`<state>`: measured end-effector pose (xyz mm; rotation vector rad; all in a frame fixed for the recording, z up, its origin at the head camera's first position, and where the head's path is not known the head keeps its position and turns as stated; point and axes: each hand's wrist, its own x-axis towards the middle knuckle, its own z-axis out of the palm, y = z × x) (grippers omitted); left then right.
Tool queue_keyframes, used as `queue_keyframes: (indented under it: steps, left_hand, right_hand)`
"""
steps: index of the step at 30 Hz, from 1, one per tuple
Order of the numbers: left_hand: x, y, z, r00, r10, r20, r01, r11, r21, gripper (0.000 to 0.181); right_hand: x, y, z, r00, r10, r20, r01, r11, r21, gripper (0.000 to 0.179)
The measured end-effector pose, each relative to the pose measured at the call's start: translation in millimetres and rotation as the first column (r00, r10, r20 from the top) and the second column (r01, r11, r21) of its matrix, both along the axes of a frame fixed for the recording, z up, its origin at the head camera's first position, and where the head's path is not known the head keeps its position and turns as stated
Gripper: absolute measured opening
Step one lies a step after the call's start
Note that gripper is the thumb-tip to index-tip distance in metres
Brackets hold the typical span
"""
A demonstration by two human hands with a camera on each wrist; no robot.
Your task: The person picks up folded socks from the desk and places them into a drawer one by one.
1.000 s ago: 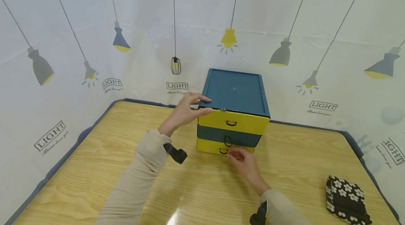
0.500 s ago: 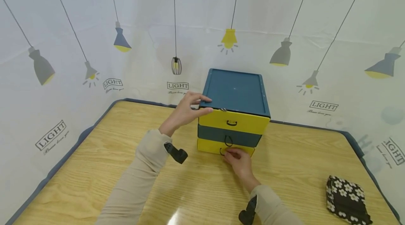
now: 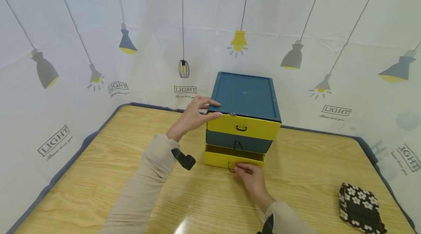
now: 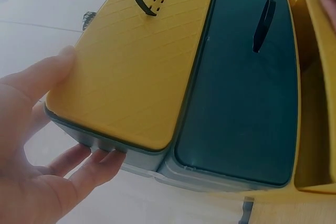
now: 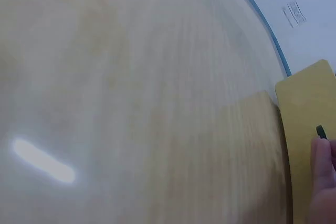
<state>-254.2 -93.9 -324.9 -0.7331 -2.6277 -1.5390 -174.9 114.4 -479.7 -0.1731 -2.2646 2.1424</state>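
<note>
A small drawer cabinet (image 3: 243,95) with a blue top stands toward the back of the wooden table. Its top drawer (image 3: 256,127) is yellow, the middle drawer (image 4: 241,98) blue-green, and the bottom drawer (image 3: 217,159) yellow; each has a black loop handle. My left hand (image 3: 192,116) grips the cabinet's upper left corner, thumb on the yellow front, other fingers around the side and top. With thumb and fingertips my right hand (image 3: 254,182) pinches the bottom drawer's handle (image 3: 229,167). That drawer sticks out partway, showing its inside; the upper two are pushed in.
On the wooden table (image 3: 184,197), a black pouch with white flowers (image 3: 360,206) lies at the right. A white curtain (image 3: 154,65) printed with lamps hangs behind the cabinet and along both sides of the table.
My right hand has moved left onto the bottom drawer's handle, then back toward me, and the bottom drawer has slid partly out. The left hand has stayed at the cabinet's corner.
</note>
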Motion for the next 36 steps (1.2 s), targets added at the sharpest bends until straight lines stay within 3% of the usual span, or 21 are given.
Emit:
queue_keyframes:
  steps: [9,19,23,30,36]
  left_hand:
    - [0.7,-0.8,-0.3,1.0,0.0,0.004,0.0,1.0,0.004,0.035]
    - [0.1,-0.2,-0.2,1.0,-0.003,-0.004,0.003,1.0,0.004,0.034]
    - [-0.4,-0.2,-0.1,1.0,-0.003,-0.011,0.003,1.0,0.006,0.034]
    - [-0.2,-0.7,0.6,1.0,-0.006,-0.004,0.006,1.0,0.012,0.034]
    - [0.1,-0.8,-0.1,1.0,-0.012,-0.007,0.013,1.0,0.014,0.034]
  right_hand:
    - [48.1,5,0.7,0.985,0.099,0.141,-0.091,0.994,-0.06,0.032]
    - [93.2,5,-6.3,0.961,0.12,0.249,-0.077,0.982,-0.174,0.037]
    - [101.4,2,-9.6,0.953,0.108,0.283,-0.051,0.978,-0.203,0.038]
    - [105.4,1,-11.1,0.956,0.123,0.267,-0.067,0.975,-0.21,0.038]
    - [108.2,22,-8.1,0.944,0.18,0.278,-0.172,0.984,-0.052,0.045]
